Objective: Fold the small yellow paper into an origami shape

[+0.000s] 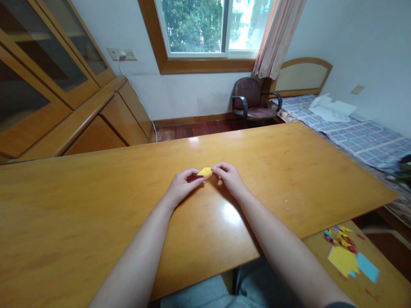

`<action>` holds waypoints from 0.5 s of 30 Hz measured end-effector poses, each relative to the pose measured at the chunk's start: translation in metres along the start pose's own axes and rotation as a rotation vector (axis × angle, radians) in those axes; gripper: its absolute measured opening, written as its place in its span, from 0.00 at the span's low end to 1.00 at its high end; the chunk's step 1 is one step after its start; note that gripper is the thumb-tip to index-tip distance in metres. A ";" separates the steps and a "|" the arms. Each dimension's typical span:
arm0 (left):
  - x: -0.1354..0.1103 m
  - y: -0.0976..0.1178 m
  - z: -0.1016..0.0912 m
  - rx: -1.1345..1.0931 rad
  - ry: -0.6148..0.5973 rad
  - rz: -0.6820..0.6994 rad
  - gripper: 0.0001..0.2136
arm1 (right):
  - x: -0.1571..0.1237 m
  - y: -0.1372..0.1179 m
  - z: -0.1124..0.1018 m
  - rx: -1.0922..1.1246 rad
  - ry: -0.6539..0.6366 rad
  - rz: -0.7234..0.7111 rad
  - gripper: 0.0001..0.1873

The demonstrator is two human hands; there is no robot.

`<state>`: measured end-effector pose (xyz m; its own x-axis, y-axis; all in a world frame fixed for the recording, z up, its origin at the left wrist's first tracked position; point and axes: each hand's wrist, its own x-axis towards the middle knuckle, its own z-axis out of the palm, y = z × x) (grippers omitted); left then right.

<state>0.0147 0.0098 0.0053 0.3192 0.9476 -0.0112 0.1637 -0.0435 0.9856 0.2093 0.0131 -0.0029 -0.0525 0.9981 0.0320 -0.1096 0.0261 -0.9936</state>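
A small folded piece of yellow paper point(204, 171) is held just above the wooden table point(96, 205), near its middle. My left hand point(183, 185) pinches the paper's left side with closed fingers. My right hand point(228, 177) pinches its right side, fingers curled together. Both forearms reach out over the table's near edge. Most of the paper is hidden between my fingertips.
A lower wooden surface point(382, 286) at the near right carries yellow and blue paper sheets point(349, 261) and several small coloured folded pieces point(340, 237). Wooden cabinets point(64, 85) line the left wall. An office chair point(252, 100) and a bed point(353, 128) stand beyond the table.
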 end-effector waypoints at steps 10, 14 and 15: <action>0.003 -0.009 -0.001 0.040 0.122 0.171 0.20 | -0.007 -0.008 0.002 -0.024 -0.154 0.047 0.15; 0.002 -0.001 -0.002 0.151 0.104 0.366 0.06 | -0.008 -0.007 0.002 -0.044 -0.204 0.077 0.19; 0.001 0.001 -0.002 0.145 0.103 0.385 0.05 | -0.008 -0.006 0.002 -0.063 -0.215 0.080 0.20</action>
<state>0.0134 0.0114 0.0066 0.2895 0.8796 0.3776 0.1827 -0.4380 0.8802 0.2085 0.0046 0.0028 -0.2695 0.9625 -0.0310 -0.0353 -0.0421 -0.9985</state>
